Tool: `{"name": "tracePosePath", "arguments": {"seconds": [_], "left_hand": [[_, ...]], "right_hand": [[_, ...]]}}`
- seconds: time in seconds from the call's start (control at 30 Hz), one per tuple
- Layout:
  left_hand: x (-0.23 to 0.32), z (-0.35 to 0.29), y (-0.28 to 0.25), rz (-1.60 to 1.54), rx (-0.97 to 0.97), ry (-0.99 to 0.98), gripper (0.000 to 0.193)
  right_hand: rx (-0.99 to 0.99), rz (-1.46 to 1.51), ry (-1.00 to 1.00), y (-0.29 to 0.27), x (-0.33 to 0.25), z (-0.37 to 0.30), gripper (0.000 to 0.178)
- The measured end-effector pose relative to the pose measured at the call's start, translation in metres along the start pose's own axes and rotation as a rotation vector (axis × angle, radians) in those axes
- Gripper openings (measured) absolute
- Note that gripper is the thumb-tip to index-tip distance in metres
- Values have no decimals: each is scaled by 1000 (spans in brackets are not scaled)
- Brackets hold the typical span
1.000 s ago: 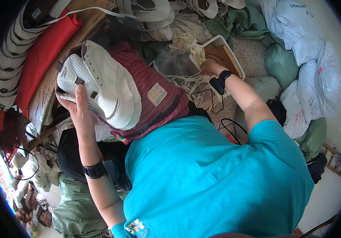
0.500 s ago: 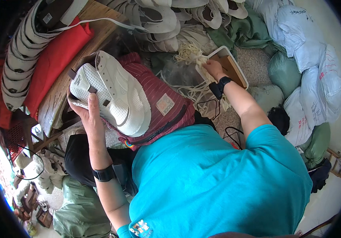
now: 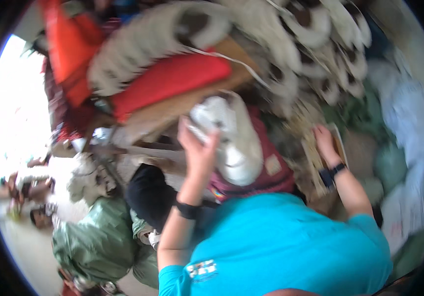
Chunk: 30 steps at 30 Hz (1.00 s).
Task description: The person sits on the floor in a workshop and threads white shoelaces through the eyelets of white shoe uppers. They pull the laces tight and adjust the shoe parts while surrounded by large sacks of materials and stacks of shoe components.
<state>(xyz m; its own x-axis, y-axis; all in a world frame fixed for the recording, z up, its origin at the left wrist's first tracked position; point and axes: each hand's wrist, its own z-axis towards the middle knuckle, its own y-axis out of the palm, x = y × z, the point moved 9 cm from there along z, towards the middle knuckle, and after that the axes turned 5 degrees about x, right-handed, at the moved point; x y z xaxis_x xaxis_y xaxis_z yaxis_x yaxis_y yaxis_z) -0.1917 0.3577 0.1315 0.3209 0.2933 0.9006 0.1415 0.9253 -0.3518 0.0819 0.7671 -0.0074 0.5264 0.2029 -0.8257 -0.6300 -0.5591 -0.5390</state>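
My left hand [image 3: 198, 150] grips a white mesh sneaker upper [image 3: 244, 143] by its collar side, thumb across the opening. The upper rests over the maroon striped apron cloth [image 3: 278, 170] on my lap. To the right, my right hand [image 3: 324, 142] is down at a white box [image 3: 344, 140], its fingers closed over cream shoelaces [image 3: 311, 153]. Motion smears the picture, so the exact strands between those fingers cannot be made out.
A wooden bench [image 3: 165, 108] stands at the upper left, with red cloth [image 3: 172, 81] and a curved row of shoe uppers [image 3: 138, 47]. More uppers [image 3: 291, 44] are heaped at the back. White sacks [image 3: 416, 163] line the right; a green sack [image 3: 96, 241] lies lower left.
The view has swung left, so everything sits farther right and lower. My left hand still holds the sneaker upper; my right hand stays at the laces and box.
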Motion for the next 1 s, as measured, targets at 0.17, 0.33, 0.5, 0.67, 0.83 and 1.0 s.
{"name": "tracePosePath", "arguments": {"seconds": [0.17, 0.33, 0.5, 0.67, 0.83, 1.0], "left_hand": [[133, -5, -22, 277, 50, 525, 76], [152, -35, 11, -640, -672, 174, 52], [132, -41, -16, -563, -728, -67, 27], [113, -45, -48, -513, -621, -45, 20], [104, -38, -98, -518, -454, -21, 19], [101, -30, -130, -402, -312, 219, 19]], "right_hand": [[-336, -10, -310, 50, -229, -83, 24], [-742, 132, -519, 80, -341, -164, 19], [-888, 118, -518, 87, -365, -184, 17], [-851, 173, -365, 102, -352, -158, 20], [-668, 126, -371, 96, -334, -115, 20], [-455, 5, -427, 81, -302, -87, 17]]}}
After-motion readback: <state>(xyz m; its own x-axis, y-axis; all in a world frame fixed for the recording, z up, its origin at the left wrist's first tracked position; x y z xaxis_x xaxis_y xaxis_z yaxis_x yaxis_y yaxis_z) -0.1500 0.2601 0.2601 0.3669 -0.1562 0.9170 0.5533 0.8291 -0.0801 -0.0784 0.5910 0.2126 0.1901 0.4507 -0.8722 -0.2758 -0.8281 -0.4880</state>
